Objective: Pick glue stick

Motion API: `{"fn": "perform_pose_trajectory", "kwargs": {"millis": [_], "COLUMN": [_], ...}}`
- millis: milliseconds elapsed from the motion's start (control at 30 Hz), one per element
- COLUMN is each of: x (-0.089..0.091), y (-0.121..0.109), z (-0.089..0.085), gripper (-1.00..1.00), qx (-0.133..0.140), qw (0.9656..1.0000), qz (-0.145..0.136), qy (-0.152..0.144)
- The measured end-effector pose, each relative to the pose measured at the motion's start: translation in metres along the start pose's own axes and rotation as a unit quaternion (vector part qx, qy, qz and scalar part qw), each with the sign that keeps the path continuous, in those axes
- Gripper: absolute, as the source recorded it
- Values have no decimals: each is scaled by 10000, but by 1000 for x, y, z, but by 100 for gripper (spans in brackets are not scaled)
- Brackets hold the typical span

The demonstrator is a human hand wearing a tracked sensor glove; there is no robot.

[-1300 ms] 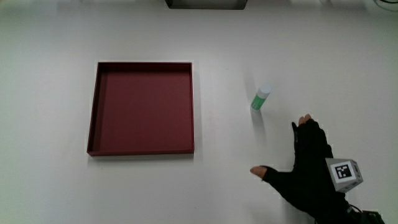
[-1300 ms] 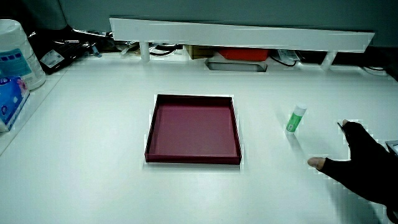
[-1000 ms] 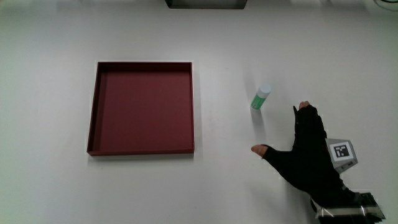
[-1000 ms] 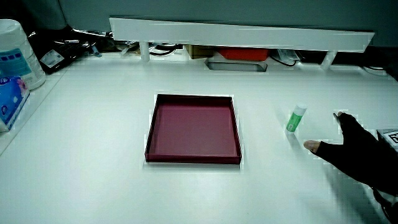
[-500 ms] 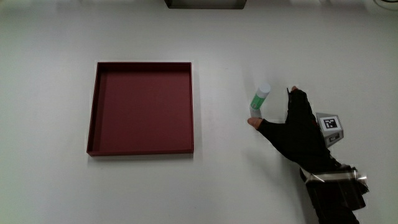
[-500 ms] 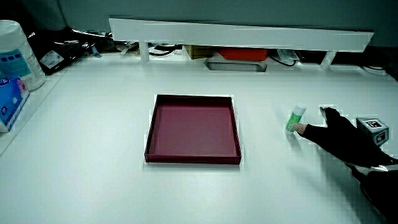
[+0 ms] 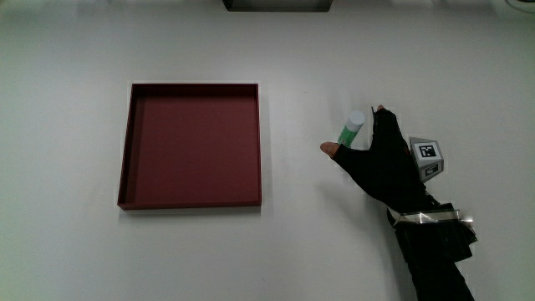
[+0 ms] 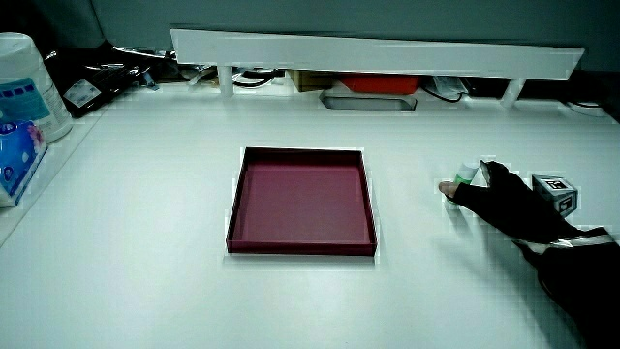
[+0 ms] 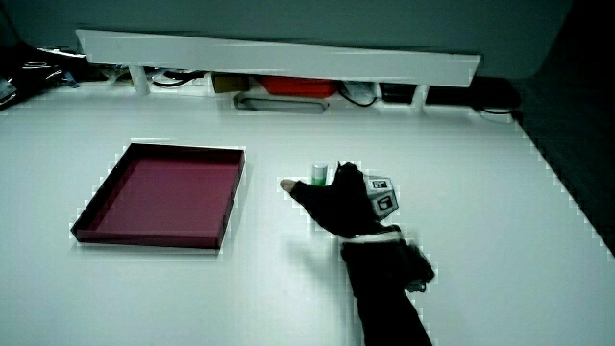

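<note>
The glue stick [image 7: 355, 122], green with a white cap, stands on the white table beside the dark red tray [image 7: 192, 203]. The gloved hand [image 7: 354, 136] lies around the stick, thumb on the tray side and forefinger on the stick's outer side. The fingers are spread and I see no firm grip on the stick. In both side views the glue stick [image 8: 468, 172] [image 9: 318, 173] shows only as a small top above the hand [image 8: 467, 180] [image 9: 315, 180]. The patterned cube [image 7: 427, 155] sits on the hand's back. The tray [image 8: 300, 248] [image 9: 144, 237] holds nothing.
A low white partition [image 8: 378, 53] runs along the table, with a red item [image 8: 378, 85] and cables under it. A white canister [image 8: 24, 82] and a blue packet [image 8: 15, 160] stand at the table's edge, farther from the hand than the tray.
The hand has moved away from the person and toward the tray, from beside the glue stick to around it. The stick and the tray have stayed in place.
</note>
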State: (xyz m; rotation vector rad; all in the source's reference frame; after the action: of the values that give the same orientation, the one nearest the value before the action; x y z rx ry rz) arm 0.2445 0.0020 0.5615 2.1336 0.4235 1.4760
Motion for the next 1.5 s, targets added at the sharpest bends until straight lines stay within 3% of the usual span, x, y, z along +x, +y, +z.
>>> {"fn": "perform_pose_trajectory", "kwargs": {"millis": [167,267,433,567,700,733,800,967,1033,1067,1100,1133,1167,1200,1233,1367,1500], "x": [-5,7,9,10,10,13,9,21,15,22,17,25,24,16,23,23,12], "y": [-4,0,-2,-4,-5,-5,-8,-3,-6,-3,-7,-2,-3,-8,-4,-5,-7], "z": [-3,-2,-2,-1,-2,-1,-1,-2,-3,-3,-3,-3,-3,-4,-3,-3,-4], "gripper": [0,0,12,25,38,41,47,62,69,72,75,78,81,84,87,100,100], "qx": [80,179,403,753,865,1055,1031,1230,1246,967,1319,1016,1046,1368,1100,1136,1087], "qw": [9998,9996,9982,9943,9921,9899,9895,9852,9845,9867,9828,9853,9857,9818,9850,9842,9854], "qz": [174,71,207,338,367,395,468,422,596,403,519,515,442,597,511,610,776], "qy": [104,200,389,675,827,858,893,1120,1080,1241,1181,1271,1244,1172,1224,1211,1054]}}
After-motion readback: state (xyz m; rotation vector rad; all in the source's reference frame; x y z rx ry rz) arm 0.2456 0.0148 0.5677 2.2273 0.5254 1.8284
